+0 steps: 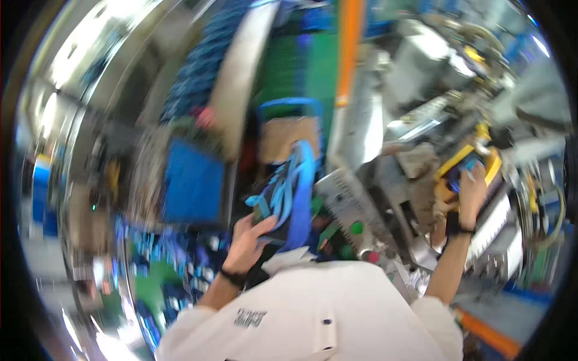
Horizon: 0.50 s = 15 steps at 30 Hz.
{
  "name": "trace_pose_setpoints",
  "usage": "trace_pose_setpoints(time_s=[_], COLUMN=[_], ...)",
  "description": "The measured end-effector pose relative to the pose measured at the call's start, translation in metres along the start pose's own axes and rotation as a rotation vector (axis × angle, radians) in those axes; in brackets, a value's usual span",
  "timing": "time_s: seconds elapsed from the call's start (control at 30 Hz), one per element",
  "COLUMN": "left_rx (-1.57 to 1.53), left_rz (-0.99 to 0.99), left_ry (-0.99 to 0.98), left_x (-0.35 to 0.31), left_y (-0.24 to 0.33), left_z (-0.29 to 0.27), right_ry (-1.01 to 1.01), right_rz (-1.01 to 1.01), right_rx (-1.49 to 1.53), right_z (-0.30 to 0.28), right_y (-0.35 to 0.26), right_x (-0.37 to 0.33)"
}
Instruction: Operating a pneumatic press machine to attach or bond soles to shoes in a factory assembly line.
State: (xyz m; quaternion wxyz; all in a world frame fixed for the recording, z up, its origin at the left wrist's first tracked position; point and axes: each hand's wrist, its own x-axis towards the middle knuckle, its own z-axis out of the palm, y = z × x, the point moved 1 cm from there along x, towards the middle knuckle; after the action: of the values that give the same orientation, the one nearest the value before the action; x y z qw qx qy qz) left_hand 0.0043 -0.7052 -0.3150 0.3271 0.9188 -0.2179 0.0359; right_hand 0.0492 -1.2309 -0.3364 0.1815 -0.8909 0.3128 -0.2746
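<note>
My left hand is closed on the lower end of a bundle of blue strips, with the thumb on top. The strips are light and darker blue, long and bendy, and fan upward from the fingers. My right hand reaches out to a yellow-framed machine part on the right. Its fingers are drawn together at a small blue piece inside the frame; blur hides that piece's kind and how it is gripped. Both wrists wear dark bands.
Between my hands is a grey metal machine plate with a green button and a red button. A blue box stands on the left. Beyond the strips is a blue-framed chair with a brown panel. An orange post rises ahead.
</note>
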Motion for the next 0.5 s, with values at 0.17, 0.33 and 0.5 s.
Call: trace_pose_setpoints(time_s=[0.17, 0.33, 0.5], left_rx=[-1.111, -1.180, -1.148], left_rz=[-0.832, -1.088, -1.126], left_ry=[0.048, 0.295, 0.452], left_x=[-0.033, -0.097, -0.146], left_y=[-0.006, 0.007, 0.005], left_z=[0.018, 0.018, 0.004], right_ry=[-0.417, -0.585, -0.512], right_rz=[-0.319, -0.540, -0.644], right_rx=[0.314, 0.165, 0.142], right_z=[0.063, 0.158, 0.194], right_y=[-0.090, -0.068, -0.036], right_x=[-0.151, -0.229, -0.235])
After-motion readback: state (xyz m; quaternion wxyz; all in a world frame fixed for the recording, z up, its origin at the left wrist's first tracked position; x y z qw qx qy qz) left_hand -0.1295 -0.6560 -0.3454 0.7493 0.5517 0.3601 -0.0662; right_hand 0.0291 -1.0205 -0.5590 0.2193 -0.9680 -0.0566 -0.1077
